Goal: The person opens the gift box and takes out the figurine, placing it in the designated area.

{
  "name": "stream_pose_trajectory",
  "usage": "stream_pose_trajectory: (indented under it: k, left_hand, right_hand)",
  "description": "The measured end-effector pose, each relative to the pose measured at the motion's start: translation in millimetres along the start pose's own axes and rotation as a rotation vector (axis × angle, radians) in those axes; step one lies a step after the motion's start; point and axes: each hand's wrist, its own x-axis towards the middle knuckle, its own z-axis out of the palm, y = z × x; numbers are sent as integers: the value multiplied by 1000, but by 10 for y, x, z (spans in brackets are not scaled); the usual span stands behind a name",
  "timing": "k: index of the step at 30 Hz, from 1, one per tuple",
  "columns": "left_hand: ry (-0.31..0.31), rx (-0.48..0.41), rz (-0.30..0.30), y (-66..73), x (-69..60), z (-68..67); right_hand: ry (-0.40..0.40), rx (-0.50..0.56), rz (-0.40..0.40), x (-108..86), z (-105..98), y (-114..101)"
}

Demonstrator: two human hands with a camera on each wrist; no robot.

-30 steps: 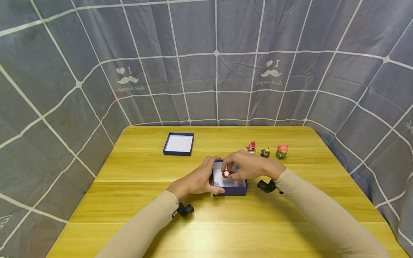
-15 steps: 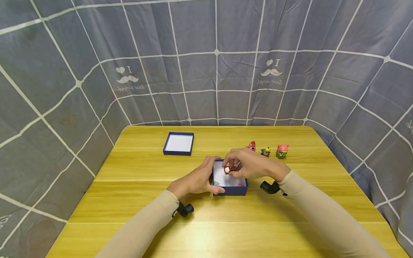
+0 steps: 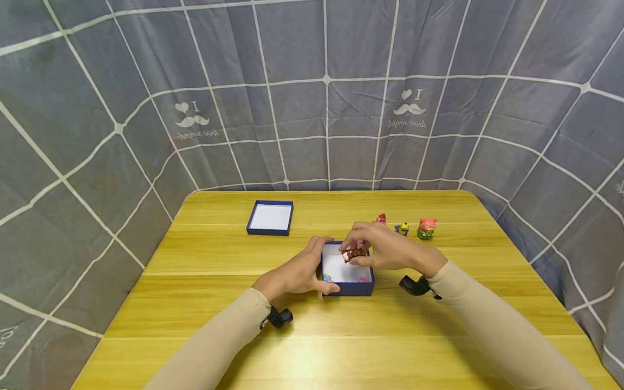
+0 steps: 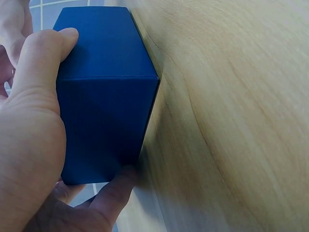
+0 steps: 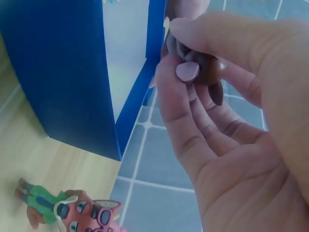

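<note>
A blue box (image 3: 348,288) with a white inside stands open at the middle of the table, small coloured shapes near its front inner corners. My left hand (image 3: 302,271) grips its left side, the thumb along the front and the fingers toward the back; in the left wrist view the thumb lies on one blue face (image 4: 104,130) and a finger at a lower edge. My right hand (image 3: 385,249) pinches a brown figurine (image 3: 353,254) with a pale part over the box opening. Thumb and fingertips also hold the brown figurine (image 5: 205,68) in the right wrist view.
A shallow blue tray-like lid (image 3: 270,216) with a white inside lies at the back left. Behind my right hand stand a red figurine (image 3: 381,219), a yellow and blue one (image 3: 402,229) and a pink and green one (image 3: 426,228). A grey checked curtain (image 3: 302,108) surrounds the table.
My right hand has moved slightly right with the brown figurine, which has turned from a rounder view to lying lengthwise between the fingers. The left hand and the box have stayed in place.
</note>
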Motion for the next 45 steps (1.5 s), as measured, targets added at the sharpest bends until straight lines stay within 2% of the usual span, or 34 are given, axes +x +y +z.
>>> stream_pose_trajectory:
  k: [9, 19, 29, 39, 45]
  left_hand:
    - [2, 20, 0, 5, -10, 2]
    - [13, 17, 12, -15, -8, 13]
    - [20, 21, 20, -1, 0, 7]
    - [21, 27, 29, -17, -4, 15]
    - [12, 16, 25, -11, -3, 10]
  right_hand:
    - [67, 39, -31, -99, -35, 49]
    - [114, 73, -26, -221, -103, 84]
    - [173, 77, 10, -373, -166, 112]
    - [240, 99, -7, -496, -269, 186]
    - [256, 79, 31, -577, -345, 217]
